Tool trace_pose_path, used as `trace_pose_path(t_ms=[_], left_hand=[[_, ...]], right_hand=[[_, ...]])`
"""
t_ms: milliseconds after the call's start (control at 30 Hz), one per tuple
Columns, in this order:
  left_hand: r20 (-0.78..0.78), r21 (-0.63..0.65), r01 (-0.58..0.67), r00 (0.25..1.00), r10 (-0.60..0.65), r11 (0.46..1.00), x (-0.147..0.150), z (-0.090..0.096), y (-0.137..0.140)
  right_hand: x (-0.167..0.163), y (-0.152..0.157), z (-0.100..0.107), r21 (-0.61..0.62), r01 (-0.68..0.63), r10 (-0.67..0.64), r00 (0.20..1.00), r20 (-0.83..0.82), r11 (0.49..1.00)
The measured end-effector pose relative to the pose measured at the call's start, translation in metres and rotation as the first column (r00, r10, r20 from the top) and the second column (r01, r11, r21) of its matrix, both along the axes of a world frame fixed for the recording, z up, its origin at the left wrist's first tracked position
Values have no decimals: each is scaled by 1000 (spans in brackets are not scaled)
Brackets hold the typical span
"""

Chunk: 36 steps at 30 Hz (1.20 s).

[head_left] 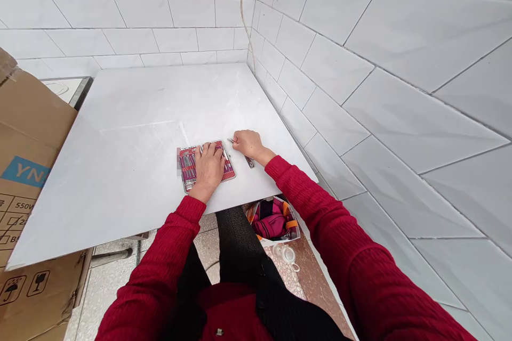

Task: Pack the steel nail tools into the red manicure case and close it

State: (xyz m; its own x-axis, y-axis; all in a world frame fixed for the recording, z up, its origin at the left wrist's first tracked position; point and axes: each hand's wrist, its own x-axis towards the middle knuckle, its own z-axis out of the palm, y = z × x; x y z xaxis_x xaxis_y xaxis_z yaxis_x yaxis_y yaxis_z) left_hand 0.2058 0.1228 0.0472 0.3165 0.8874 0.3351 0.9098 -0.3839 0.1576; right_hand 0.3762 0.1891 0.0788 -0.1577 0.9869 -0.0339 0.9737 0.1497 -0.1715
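A flat red manicure set case (189,164) lies open on the white table, slim metal tools lined up in it. Across its middle rests my left hand (210,166), fingers spread and stretched out, covering part of the tools. To the right of the case, my right hand (248,143) is closed in a pinch. A small metal tool (231,140) pokes out of it to the left; its kind is too small to tell. Below my right hand, a nail clipper (249,162) with a shiny end lies on the table, partly hidden by the hand.
The white table (132,117) fits into a tiled corner. Cardboard boxes (32,117) stand along its left side, and a cable (242,8) runs down the corner. Below the front edge are a bag (274,221) with pink contents and a white lid (288,254).
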Motion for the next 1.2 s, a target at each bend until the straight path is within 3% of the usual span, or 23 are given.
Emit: trace_pose_path(t_ms=[167, 300, 467, 767, 1033, 1200], left_hand=[[-19, 19, 0, 1000, 1, 1000, -4, 1, 2], [-32, 31, 8, 999, -7, 999, -6, 2, 5], [-21, 28, 8, 1000, -7, 1000, -8, 2, 6], [-46, 31, 25, 999, -24, 999, -9, 1, 4], [-16, -7, 62, 998, -62, 998, -10, 0, -1], [-37, -3, 70, 997, -70, 998, -10, 0, -1]], right_hand=[[-6, -3, 2, 12, -46, 45, 996, 76, 999], [-14, -12, 7, 98, -72, 80, 994, -75, 993], [-25, -16, 10, 0, -137, 132, 960, -247, 991], [-26, -7, -11, 25, 6, 4, 932, -363, 1000], [-27, -4, -14, -36, -14, -2, 909, -417, 999], [-11, -5, -8, 8, 58, -49, 903, -427, 998]])
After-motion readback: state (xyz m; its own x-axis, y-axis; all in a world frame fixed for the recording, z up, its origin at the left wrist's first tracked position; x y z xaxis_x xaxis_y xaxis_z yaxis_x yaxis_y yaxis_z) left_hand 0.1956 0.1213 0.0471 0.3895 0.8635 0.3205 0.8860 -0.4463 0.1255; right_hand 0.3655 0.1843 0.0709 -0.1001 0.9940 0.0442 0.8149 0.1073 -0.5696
